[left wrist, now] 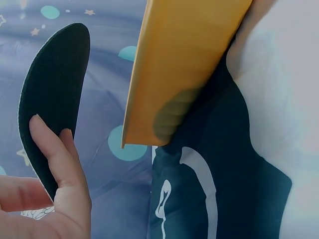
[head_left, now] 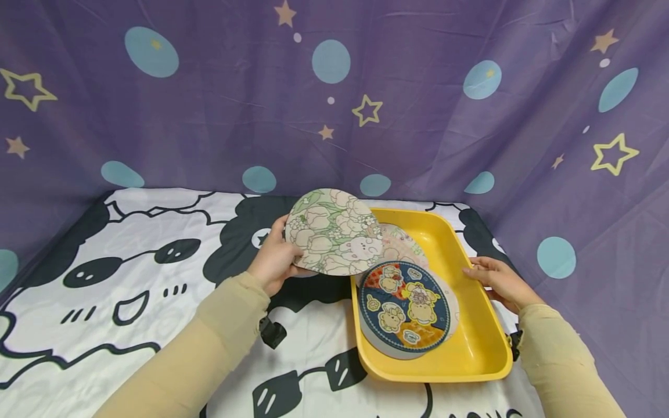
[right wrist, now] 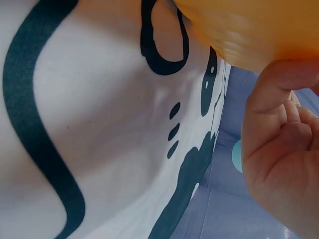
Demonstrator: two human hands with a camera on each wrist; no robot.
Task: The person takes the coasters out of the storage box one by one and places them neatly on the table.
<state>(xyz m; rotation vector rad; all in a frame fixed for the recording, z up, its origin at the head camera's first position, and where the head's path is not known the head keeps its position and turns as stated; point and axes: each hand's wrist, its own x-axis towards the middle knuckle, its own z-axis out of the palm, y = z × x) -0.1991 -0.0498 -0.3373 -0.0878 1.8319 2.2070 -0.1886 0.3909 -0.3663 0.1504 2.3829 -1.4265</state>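
Floral round mat (head_left: 334, 232): held in the left hand (head_left: 279, 255), tilted, printed side toward the head camera. I read its position as beside the yellow tray (head_left: 473, 331), raised, with its right part overlapping the tray's left edge in my head view. Print: pale tulips, green leaves, a white animal near the lower right. From the left wrist feed I note a thin profile and a dark, plain underside.

Left fingers (left wrist: 52, 154): two visible flat against the dark underside, thumb on the printed side; the mat is pinched between them near its edge. Right hand (head_left: 502, 281): at the tray's right rim, thumb and fingers bent and gripping it. I cannot tell exactly how each right fingertip sits on the rim.

Tray contents, per my head view: a dark blue round mat (head_left: 405, 306) with cartoon bears lies uppermost at the near left. A pink floral mat (head_left: 402, 247) shows behind it, and a pale mat (head_left: 452, 299) shows from under its right side. I cannot count the layers below.

Surroundings: I log a white cloth (head_left: 172, 325) with black cartoon drawings under the tray, a purple curtain (head_left: 230, 116) with stars and blue ovals behind, and cream sleeves (head_left: 209, 337) on both arms.
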